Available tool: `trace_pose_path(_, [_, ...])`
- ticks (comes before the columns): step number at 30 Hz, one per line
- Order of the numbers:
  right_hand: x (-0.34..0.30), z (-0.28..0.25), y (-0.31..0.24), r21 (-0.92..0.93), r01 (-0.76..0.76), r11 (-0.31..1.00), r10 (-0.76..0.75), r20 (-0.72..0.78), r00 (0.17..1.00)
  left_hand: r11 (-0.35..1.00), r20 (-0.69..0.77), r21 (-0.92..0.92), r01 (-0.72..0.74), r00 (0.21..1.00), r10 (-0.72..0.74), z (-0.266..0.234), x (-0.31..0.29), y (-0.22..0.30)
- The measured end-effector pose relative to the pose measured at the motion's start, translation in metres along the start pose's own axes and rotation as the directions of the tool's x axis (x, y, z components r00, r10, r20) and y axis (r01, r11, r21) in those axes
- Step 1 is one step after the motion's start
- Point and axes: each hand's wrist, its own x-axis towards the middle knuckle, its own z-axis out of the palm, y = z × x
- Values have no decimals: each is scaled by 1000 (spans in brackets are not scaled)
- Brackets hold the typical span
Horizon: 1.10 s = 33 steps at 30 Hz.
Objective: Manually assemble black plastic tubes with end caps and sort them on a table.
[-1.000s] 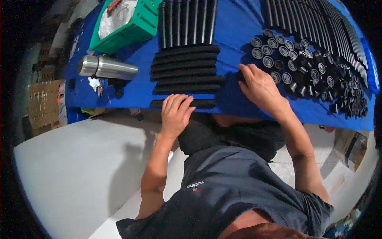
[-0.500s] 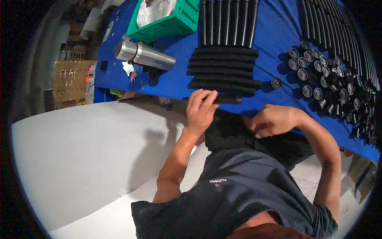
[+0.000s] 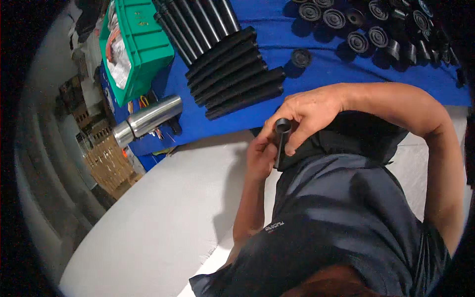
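Over my lap, just off the near table edge, a black tube (image 3: pixel 282 126) is held with its round open end facing up. My right hand (image 3: pixel 314 114) curls round that upper end, thumb on one side and fingers on the other. Lower down, my left hand (image 3: pixel 261 157) has its fingers closed on the same tube. Part of the tube is hidden by the fingers. Several short matte black sleeves (image 3: pixel 232 81) lie side by side on the table beyond my hands. A single round black cap (image 3: pixel 301 58) sits apart, right of the sleeves.
A blue cloth (image 3: pixel 272 29) covers the table. Long glossy black tubes (image 3: pixel 198 29) lie behind the sleeves. Many caps (image 3: pixel 357 42) stand at the far right. A green crate (image 3: pixel 148 44) and a steel flask (image 3: pixel 154 117) are at the left. A white surface (image 3: pixel 163 208) lies left of me.
My left hand has come back from the row of sleeves to my lap. My right hand has risen from my lap and both now grip the tube. The view has turned.
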Motion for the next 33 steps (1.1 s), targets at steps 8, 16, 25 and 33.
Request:
trace_pose_path(8, [-5, 2, -6, -157, -136, 978, 128, -58, 990, 970, -49, 216, 115, 993, -107, -24, -3, -9])
trace_pose_path(16, [-2, -3, -4, -63, -109, 992, 108, -24, 994, 977, -25, 65, 201, 980, -200, -19, -11, 2])
trace_pose_path(25, [-10, 1, -14, -311, -173, 934, 140, -125, 982, 885, 19, -261, -384, 915, 403, 6, -13, 29])
trace_pose_path(33, [-4, -1, -13, -119, 4, 993, -17, -110, 994, 593, -166, -795, -129, 986, -8, -23, -25, -16])
